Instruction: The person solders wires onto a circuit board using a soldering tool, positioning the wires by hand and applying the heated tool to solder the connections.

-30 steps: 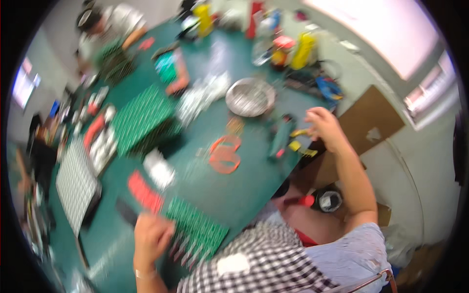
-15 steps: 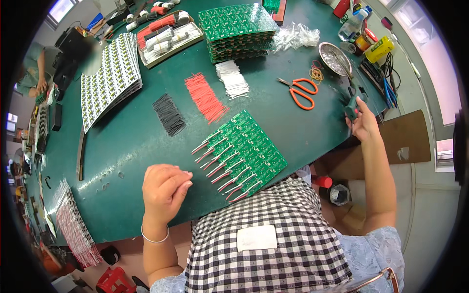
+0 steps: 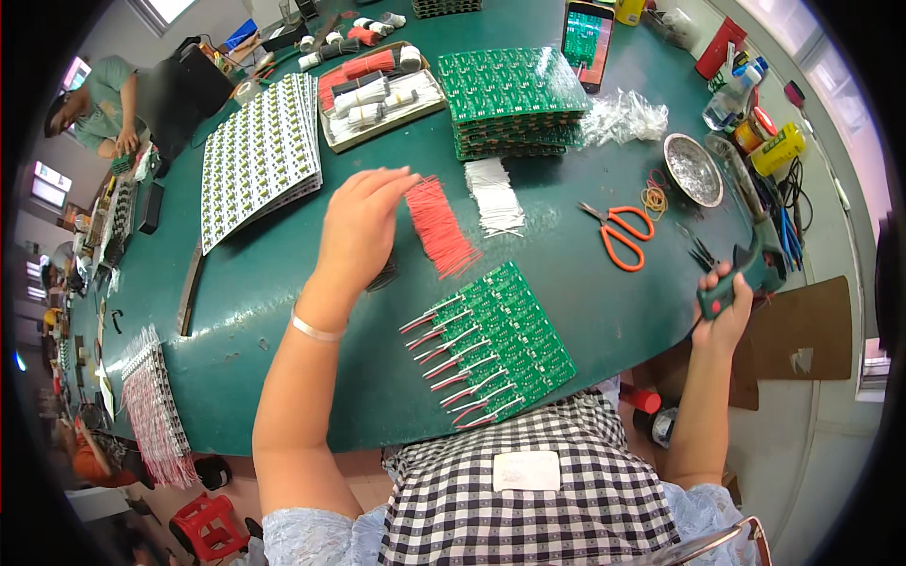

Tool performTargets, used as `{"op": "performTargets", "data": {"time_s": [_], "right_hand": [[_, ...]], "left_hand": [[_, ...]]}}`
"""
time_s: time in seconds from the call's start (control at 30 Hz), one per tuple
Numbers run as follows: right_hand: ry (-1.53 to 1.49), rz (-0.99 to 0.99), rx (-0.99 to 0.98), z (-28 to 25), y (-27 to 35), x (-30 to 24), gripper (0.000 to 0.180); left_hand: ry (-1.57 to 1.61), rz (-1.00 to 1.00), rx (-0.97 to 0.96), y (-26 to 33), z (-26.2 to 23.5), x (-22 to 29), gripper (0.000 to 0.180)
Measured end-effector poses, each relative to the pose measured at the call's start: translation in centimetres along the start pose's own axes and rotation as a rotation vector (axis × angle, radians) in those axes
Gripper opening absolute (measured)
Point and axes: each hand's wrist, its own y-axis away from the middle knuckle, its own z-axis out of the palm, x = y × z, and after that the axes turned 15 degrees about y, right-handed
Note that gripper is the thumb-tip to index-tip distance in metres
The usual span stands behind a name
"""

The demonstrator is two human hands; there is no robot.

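Note:
My left hand (image 3: 360, 231) is raised over the black wire pieces (image 3: 385, 274), which it mostly hides. Its fingers stretch toward the top of the red wire pieces (image 3: 442, 231); nothing shows in them, and the thumb is hidden. Held in my right hand (image 3: 725, 316) is a dark green, pistol-shaped soldering gun (image 3: 750, 274) with a red button, at the table's right edge. In front of me lies a green circuit board panel (image 3: 514, 340), with red, white and dark wires sticking out along its left side. White wire pieces (image 3: 494, 198) lie beside the red ones.
Orange-handled scissors (image 3: 623, 241) and a metal bowl (image 3: 694, 170) are at the right. Farther back stand a stack of green boards (image 3: 510, 90), a phone (image 3: 587, 47) and a box of wire bundles (image 3: 377, 94). White board sheets (image 3: 260, 156) lie left. A co-worker (image 3: 113, 104) sits far left.
My left hand has moved up and away from me, from beside the panel to over the black wires, its pinch loosened. My right hand has lifted the soldering gun toward me. The view has shifted.

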Motion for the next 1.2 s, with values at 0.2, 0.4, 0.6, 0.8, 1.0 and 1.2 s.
{"op": "performTargets", "data": {"time_s": [0.2, 0.4, 0.6, 0.8, 1.0, 1.2], "right_hand": [[0.149, -0.109, -0.053, 1.9, 4.9, 0.6, 0.035], [0.216, -0.173, -0.108, 1.3, 5.6, 1.2, 0.04], [0.28, -0.137, -0.033, 1.8, 5.6, 2.6, 0.047], [0.302, -0.189, -0.1, 1.9, 5.3, 2.6, 0.043], [0.323, -0.191, -0.12, 1.7, 5.1, 2.6, 0.042], [0.344, -0.199, -0.115, 1.8, 5.2, 2.7, 0.042]], "left_hand": [[-0.033, 0.044, -0.299, -3.0, 2.5, -4.2, 0.026], [-0.041, -0.151, -0.395, -2.8, 2.5, -3.4, 0.022], [-0.064, -0.266, -0.362, -3.9, 3.1, -3.0, 0.026], [0.053, -0.135, -0.421, -3.7, 3.1, -3.8, 0.024], [0.002, -0.191, -0.4, -3.5, 3.1, -3.2, 0.015], [-0.073, -0.21, -0.388, -3.6, 3.4, -4.2, 0.017]]}}
